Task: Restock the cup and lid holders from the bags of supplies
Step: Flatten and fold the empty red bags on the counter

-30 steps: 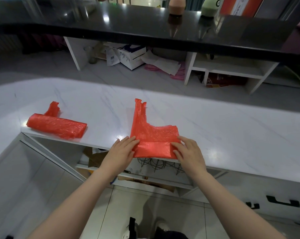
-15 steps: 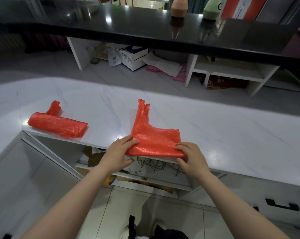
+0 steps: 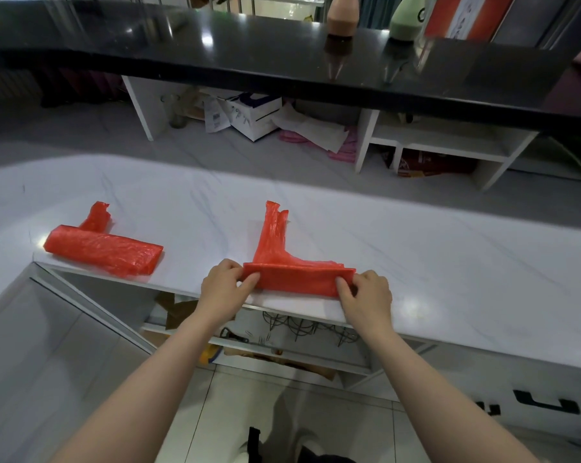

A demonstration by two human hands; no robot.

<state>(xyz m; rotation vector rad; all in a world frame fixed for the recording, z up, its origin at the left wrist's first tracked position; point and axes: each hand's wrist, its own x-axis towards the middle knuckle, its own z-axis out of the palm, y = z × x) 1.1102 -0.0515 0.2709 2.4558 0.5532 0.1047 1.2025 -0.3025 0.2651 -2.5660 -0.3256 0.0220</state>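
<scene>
A red plastic bag (image 3: 296, 279) lies folded into a narrow strip near the front edge of the white marble counter (image 3: 433, 262), its handles pointing away from me. My left hand (image 3: 224, 285) pinches the strip's left end and my right hand (image 3: 366, 290) pinches its right end. A second red plastic bag (image 3: 103, 250), rolled up, lies on the counter to the left, apart from both hands. No cups, lids or holders are in view.
A black raised bar top (image 3: 282, 58) runs across the back with two bottles (image 3: 341, 15) on it. Below it, white shelves (image 3: 436, 142) hold boxes and papers. Under the counter's edge an open shelf (image 3: 282, 342) holds wire racks and cardboard.
Both hands folded the near part of the bag over away from me, so it went from a wide flap to a narrow strip. The rolled bag on the left stayed put.
</scene>
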